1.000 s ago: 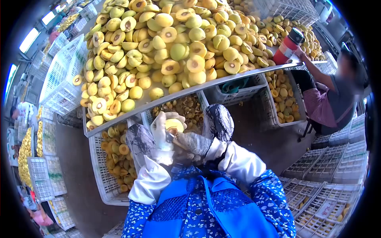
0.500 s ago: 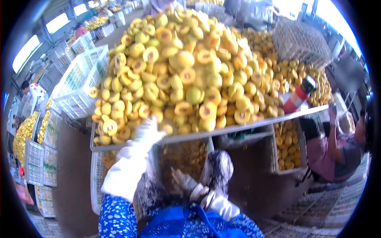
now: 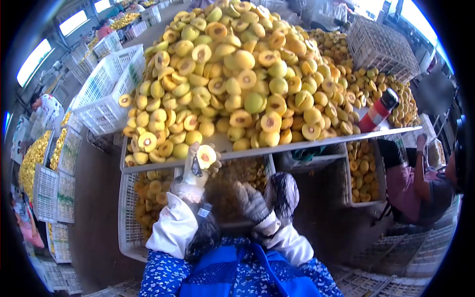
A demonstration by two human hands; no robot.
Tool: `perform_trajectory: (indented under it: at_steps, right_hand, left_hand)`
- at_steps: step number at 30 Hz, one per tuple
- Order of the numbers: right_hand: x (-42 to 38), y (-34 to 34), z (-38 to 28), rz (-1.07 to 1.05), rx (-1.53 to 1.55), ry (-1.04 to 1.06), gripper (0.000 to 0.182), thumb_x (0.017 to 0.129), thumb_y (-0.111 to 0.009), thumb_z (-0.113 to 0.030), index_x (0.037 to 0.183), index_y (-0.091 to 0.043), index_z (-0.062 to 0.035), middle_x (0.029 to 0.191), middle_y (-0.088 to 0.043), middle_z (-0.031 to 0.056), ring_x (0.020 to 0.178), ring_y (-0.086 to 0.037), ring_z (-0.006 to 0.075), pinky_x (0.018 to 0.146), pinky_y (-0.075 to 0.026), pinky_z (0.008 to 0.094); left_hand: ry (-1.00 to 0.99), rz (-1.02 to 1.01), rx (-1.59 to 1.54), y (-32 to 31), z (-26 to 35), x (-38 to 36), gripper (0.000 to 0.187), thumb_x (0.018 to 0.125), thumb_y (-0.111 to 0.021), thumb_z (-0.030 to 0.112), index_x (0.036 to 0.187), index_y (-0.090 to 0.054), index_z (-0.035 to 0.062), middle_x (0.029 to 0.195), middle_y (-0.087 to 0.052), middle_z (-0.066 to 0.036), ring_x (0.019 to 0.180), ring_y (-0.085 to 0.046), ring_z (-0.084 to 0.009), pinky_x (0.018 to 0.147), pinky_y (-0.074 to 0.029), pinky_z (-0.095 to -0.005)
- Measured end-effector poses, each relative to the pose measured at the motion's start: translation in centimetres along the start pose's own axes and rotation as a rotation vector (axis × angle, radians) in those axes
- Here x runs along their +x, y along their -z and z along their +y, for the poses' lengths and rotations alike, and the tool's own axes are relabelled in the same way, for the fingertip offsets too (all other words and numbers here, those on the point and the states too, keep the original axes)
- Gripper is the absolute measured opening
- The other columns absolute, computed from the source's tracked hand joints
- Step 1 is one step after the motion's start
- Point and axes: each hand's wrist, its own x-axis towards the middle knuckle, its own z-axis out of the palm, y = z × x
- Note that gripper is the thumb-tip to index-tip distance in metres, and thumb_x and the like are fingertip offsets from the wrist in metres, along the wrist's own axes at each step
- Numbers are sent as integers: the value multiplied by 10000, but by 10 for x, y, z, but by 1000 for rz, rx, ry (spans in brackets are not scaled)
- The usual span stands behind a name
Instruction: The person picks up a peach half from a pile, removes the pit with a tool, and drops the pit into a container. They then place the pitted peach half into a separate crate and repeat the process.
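My left hand, in a pale glove, is closed around a yellow peach half at the table's front edge. Its cut face points up and shows a reddish centre. To its right, my right hand, in a dark greyish glove, is held above my lap with curled fingers; blur hides what they grip. A large heap of halved yellow peaches covers the table in front of me, many with brown-red centres showing.
Below the table edge stand a white crate of peaches and another crate. A red bottle with a black cap stands on the table at right. White crates are at left. A person sits at right.
My left hand has drawn back from the heap toward me and now has a peach half in it. My right hand has risen toward the table edge. The view has shifted slightly.
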Motion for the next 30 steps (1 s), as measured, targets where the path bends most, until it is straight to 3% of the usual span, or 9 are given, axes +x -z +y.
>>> perform_trajectory:
  at_steps: [1, 2, 3, 7, 9, 11, 14, 20, 30]
  right_hand:
    - [4, -7, -15, 56, -312, 235, 171, 930, -487, -173, 1001, -578, -46, 720, -584, 76, 531, -538, 219, 455, -418, 340]
    - [8, -7, -24, 48, -556, 304, 163, 919, -489, -146, 1011, -575, -43, 743, -591, 118, 546, -559, 282, 468, -433, 374]
    - [10, -12, -25, 89, -530, 272, 169, 916, -467, -164, 1001, -563, -54, 778, -578, 183, 608, -566, 374, 493, -440, 443]
    - [14, -16, -56, -149, -796, 27, 228, 918, -444, -208, 1043, -551, -50, 823, -554, 189, 652, -587, 354, 517, -451, 460]
    - [14, -22, -43, -129, -834, -18, 275, 932, -404, -294, 1025, -526, -65, 753, -568, 209, 620, -574, 387, 526, -445, 494]
    - [14, -23, -47, -127, -878, 32, 372, 939, -367, -378, 994, -497, -33, 679, -578, 226, 606, -574, 415, 549, -447, 521]
    - [12, -28, -33, -150, -879, -207, 319, 937, -397, -324, 1024, -531, -48, 781, -581, 218, 654, -589, 378, 546, -451, 487]
    - [16, -26, -62, -182, -818, -432, 338, 899, -453, -349, 981, -480, -23, 712, -604, 258, 722, -613, 405, 605, -470, 501]
    - [6, -4, -71, -311, -977, -297, 302, 858, -516, -329, 975, -486, -53, 720, -618, 227, 695, -620, 396, 617, -484, 489]
  left_hand:
    - [14, -7, 43, 9, -10, -7, 446, 923, -436, 433, 1045, -540, 17, 784, -645, -125, 647, -627, -235, 573, -508, -300]
    - [-82, 98, 125, -3, -13, -20, 471, 917, -431, 457, 1024, -553, 14, 764, -642, -125, 619, -622, -230, 569, -511, -303]
    - [-179, 197, 209, -29, -15, -36, 498, 912, -427, 480, 1002, -567, 11, 743, -640, -126, 590, -617, -224, 565, -515, -307]
    - [-60, 195, 87, -39, -25, -49, 544, 899, -425, 533, 965, -574, 14, 713, -630, -117, 558, -603, -193, 526, -505, -272]
    - [-8, 183, 90, -34, -26, -48, 567, 890, -432, 556, 970, -571, 12, 713, -624, -114, 573, -598, -184, 538, -502, -258]
    - [-140, 226, 209, -55, -22, -64, 572, 885, -439, 561, 969, -569, 11, 713, -621, -111, 581, -595, -177, 536, -501, -256]
    - [-201, 254, 239, -55, -27, -64, 561, 897, -435, 547, 963, -571, 6, 711, -614, -101, 583, -579, -156, 538, -489, -243]
    - [-276, 413, 262, -58, -44, -64, 526, 925, -423, 487, 907, -605, -6, 692, -612, -77, 588, -555, -135, 567, -458, -229]
    - [-180, 379, 202, -45, -64, -55, 506, 930, -424, 458, 861, -621, -3, 686, -612, -67, 604, -553, -129, 581, -449, -229]
